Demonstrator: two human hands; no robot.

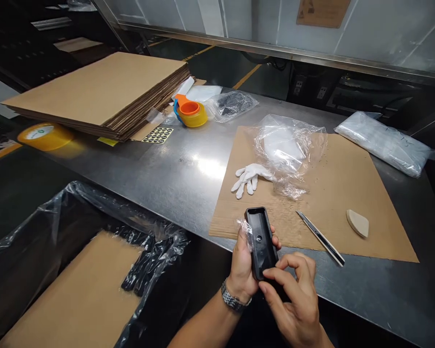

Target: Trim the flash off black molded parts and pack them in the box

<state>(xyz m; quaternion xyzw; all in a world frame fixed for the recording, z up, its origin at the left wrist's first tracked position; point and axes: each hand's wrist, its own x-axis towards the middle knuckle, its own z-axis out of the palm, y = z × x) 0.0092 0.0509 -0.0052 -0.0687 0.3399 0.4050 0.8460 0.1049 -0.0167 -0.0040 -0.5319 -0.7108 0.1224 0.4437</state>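
My left hand (242, 263) is wrapped round a long, narrow black plastic tray (264, 229), its hollow side facing up and a small round hole in its floor. A crumpled bit of clear film (245, 231) sticks up by my left thumb. With thumb and forefinger, my right hand (293, 290) pinches the near rim of the same tray. Beyond my hands, a white glove (252, 178) lies on a cardboard sheet (337, 193). To the right are a utility knife (321, 238) and a beige wedge-shaped block (357, 223).
Clear bags (290, 145) lie on the cardboard, and a wrapped pack (386, 140) sits at right. A cardboard stack (105, 89), tape dispenser (190, 111), tape roll (45, 136) and sticker sheet (158, 135) occupy the metal table's left. Below left, a box lined with black plastic (54, 212) holds cardboard and wrapped pieces.
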